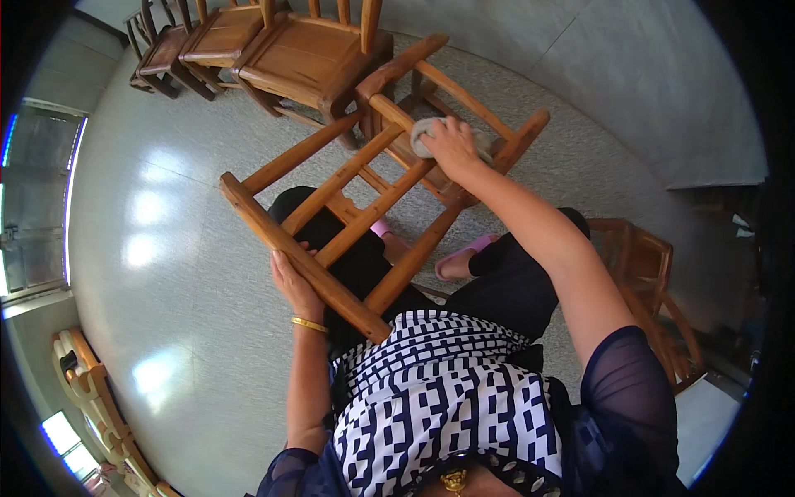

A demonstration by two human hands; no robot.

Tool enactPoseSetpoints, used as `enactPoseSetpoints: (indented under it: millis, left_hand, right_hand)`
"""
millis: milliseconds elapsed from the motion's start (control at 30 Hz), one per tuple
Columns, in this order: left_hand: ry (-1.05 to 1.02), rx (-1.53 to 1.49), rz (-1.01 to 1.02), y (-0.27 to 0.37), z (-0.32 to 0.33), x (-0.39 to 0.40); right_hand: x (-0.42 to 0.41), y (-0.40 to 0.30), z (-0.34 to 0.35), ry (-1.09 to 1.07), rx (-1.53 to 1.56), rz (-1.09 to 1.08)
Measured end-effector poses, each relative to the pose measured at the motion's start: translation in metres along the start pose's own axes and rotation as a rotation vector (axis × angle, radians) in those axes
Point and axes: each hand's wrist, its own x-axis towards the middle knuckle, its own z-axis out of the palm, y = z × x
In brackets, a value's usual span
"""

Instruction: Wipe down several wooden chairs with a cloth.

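A wooden chair is tilted across my lap, with the top rail of its slatted back towards me. My left hand grips that rail, thumb on the near side and fingertips behind it. Farther out, my right hand presses a bunched grey cloth against the chair where the back slats end near the seat. Part of the seat is hidden by my hand and the cloth. Two legs with a stretcher between them point away from me.
Several wooden chairs stand in a row along the wall at the far left. Another wooden chair is close by on my right. Under me is speckled grey floor. A door is at the left.
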Motion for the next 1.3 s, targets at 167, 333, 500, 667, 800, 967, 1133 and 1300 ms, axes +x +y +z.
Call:
enactPoseSetpoints:
  millis: [167,333,500,667,800,967,1133,1300]
  left_hand:
    - [0.013,-0.002,0.004,0.004,0.004,-0.002]
    - [-0.001,-0.001,0.021,0.000,0.000,0.000]
    - [-0.010,0.017,0.050,-0.003,0.000,0.001]
    - [-0.004,0.060,0.039,-0.001,0.002,-0.001]
    - [0.007,0.031,0.014,-0.001,0.002,0.001]
    - [-0.002,0.036,0.013,0.001,0.000,0.001]
    - [-0.003,0.017,0.012,0.001,0.001,-0.001]
    - [-0.009,0.008,0.014,-0.001,0.001,0.002]
  right_hand:
    - [-0.089,0.040,-0.016,-0.022,-0.050,-0.057]
    - [-0.094,0.024,-0.023,-0.048,-0.062,-0.071]
    - [-0.031,0.004,-0.003,-0.066,-0.006,0.049]
    - [0.004,0.006,-0.001,-0.078,-0.012,0.074]
    - [-0.017,0.014,-0.004,-0.094,-0.019,0.030]
    - [-0.078,0.019,-0.017,-0.125,-0.068,0.021]
    - [-0.114,0.010,-0.028,-0.145,-0.058,0.001]
    - [-0.133,0.044,-0.026,-0.091,-0.011,0.085]
